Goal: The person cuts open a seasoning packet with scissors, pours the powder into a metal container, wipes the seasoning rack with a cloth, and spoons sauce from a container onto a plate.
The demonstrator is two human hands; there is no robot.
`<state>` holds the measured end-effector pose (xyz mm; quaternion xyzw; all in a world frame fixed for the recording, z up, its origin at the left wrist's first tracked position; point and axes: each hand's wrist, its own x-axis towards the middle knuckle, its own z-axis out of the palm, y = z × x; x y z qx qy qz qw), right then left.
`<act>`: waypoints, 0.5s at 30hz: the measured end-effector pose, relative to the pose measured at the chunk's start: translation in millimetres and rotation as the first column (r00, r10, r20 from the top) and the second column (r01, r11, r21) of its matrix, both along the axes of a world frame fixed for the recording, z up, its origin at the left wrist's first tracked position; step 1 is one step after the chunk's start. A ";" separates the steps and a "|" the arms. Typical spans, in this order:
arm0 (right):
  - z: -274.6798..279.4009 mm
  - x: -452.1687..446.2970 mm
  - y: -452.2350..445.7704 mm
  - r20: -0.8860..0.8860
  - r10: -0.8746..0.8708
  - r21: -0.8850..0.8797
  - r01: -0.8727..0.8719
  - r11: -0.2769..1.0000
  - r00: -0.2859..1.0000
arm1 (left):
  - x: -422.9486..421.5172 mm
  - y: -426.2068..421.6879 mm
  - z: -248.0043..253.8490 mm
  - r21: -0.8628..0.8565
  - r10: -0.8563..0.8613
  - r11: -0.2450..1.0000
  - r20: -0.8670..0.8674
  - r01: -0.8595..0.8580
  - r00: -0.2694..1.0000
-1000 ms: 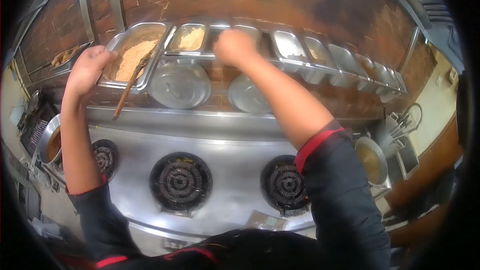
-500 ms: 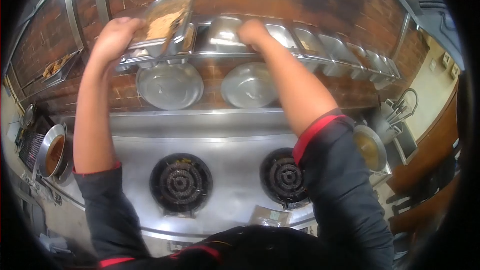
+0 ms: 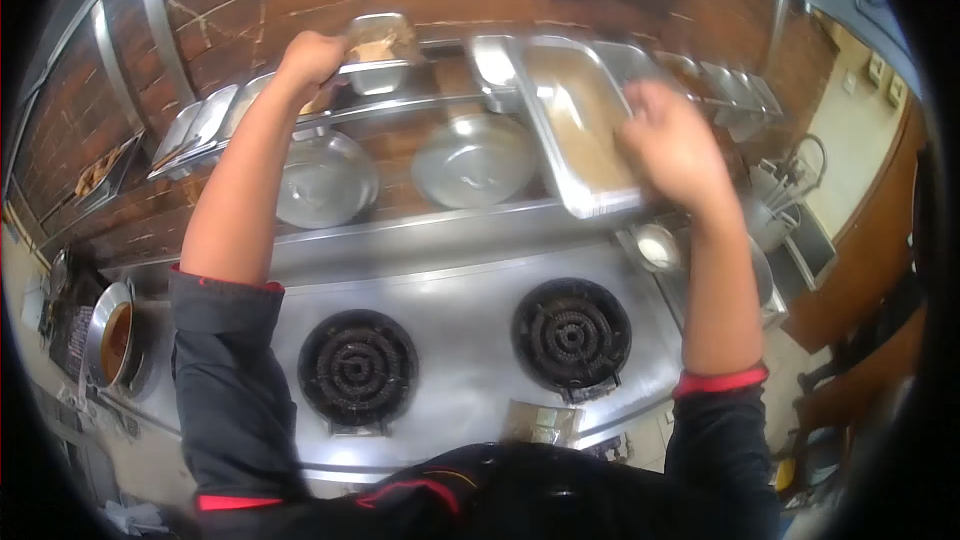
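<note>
- Long metal tray (image 3: 600, 204) lies at our right hand (image 3: 675, 140), slanting across the front edge of the shelf (image 3: 425, 103); its near end reaches, as we see it, to the rear edge of the stove (image 3: 460, 315), close to the stove's right rear corner. We cannot tell whether it touches there.
- Our right fingers are blurred, but we see them bent in and gripping the tray's right rim. Brownish contents cover its floor.
- Small metal pan (image 3: 378, 80) is at our left hand (image 3: 315, 58), over the left half of the shelf, with crumbly tan contents. We cannot tell whether its base rests on the shelf.
- Our left fingers are curled narrow, holding that pan by its left rim.
- Between the two, just beside the long tray's left rim, we see a bright pan (image 3: 500, 97).
- Below the shelf's front edge, against the brick wall (image 3: 390, 140), we have two round metal discs (image 3: 475, 165), side by side.
- On the stove we see a left burner (image 3: 358, 368) and a right burner (image 3: 571, 338), both bare; a flat packet (image 3: 540, 422) lies at the front edge, between them but nearer the right one.
- Off the stove's left edge stands a wok (image 3: 97, 330) with brown liquid inside.
</note>
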<state>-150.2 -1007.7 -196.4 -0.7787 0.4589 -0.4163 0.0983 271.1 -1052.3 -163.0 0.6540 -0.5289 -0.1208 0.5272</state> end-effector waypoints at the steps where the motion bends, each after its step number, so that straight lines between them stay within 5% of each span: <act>1: -13.4 -10.5 20.1 0.026 0.008 0.091 -0.010 0.996 1.000 | -15.2 3.8 -2.6 0.073 0.033 0.997 0.044 -0.036 0.998; 3: -67.6 -40.1 29.5 0.164 0.015 0.132 -0.037 0.991 0.986 | -17.8 -5.5 -17.0 0.065 0.059 0.996 0.024 -0.061 0.998; 4: -85.0 -52.1 42.2 0.084 -0.030 0.029 0.027 0.999 0.996 | 7.1 -25.3 -24.5 0.117 0.135 0.978 0.279 -0.173 0.951; 6: -122.1 -70.9 64.7 0.008 -0.124 -0.065 0.124 0.990 0.992 | 40.7 -46.6 -31.8 0.180 0.040 0.976 0.397 -0.120 0.917; 9: -168.2 -97.9 89.4 -0.030 -0.300 0.139 0.301 0.943 0.953 | 50.9 -50.3 -22.1 0.237 -0.052 0.948 0.777 -0.214 0.628; 15: -236.6 -130.9 116.6 0.049 -0.390 0.214 0.372 0.903 0.920 | 66.8 -68.8 -16.0 0.274 -0.082 0.881 0.892 -0.386 0.445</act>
